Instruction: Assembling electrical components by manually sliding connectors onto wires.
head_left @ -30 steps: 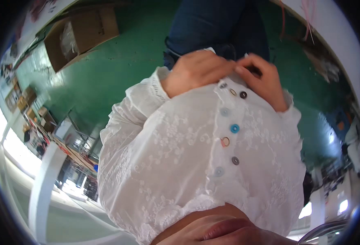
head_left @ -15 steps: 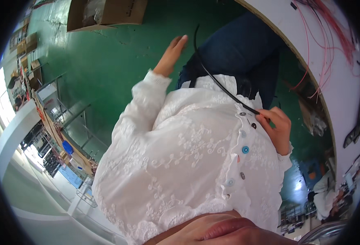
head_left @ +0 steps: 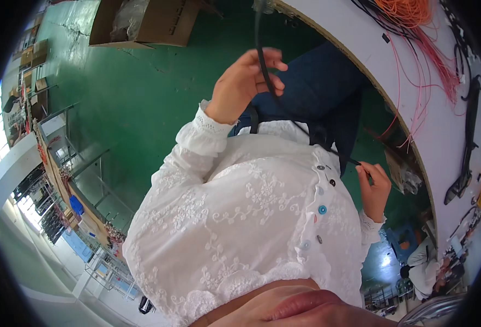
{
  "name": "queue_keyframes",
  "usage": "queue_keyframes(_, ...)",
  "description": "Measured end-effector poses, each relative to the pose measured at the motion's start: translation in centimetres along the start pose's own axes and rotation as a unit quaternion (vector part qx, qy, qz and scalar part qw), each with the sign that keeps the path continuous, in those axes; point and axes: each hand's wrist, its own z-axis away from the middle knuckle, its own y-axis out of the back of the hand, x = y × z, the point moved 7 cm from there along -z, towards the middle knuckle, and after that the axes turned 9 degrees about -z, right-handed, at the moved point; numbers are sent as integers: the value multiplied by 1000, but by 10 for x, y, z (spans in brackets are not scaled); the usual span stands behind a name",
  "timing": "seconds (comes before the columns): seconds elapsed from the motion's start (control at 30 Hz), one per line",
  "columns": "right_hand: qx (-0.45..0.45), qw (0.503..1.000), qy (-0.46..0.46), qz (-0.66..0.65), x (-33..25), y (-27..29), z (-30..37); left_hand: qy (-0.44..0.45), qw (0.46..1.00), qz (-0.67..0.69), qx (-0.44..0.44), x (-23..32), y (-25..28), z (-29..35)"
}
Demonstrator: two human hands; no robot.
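Pinching the lower end of a thin black cord, the right hand is holding it between thumb and fingertips beside the white blouse. The cord is slanting up past the jeans and across the left hand, whose fingers are spreading loosely; whether they are touching it, I cannot tell. Its curve is suggesting something light, springy and probably smooth, hardly fragile, best pinched near an end. No lettering is showing on it. Farther off, pink wires are lying on a pale table, and a cardboard box is bearing small dark print.
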Motion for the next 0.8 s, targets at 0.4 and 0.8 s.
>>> queue_keyframes(0.4, 74, 997, -14, 6, 30, 2, 4, -189, 966, -178, -5, 62, -44, 12)
queue_keyframes(0.8, 51, 998, -40, 8, 36, -1, 17, 150, 975, -47, 159, -112, 72, -87)
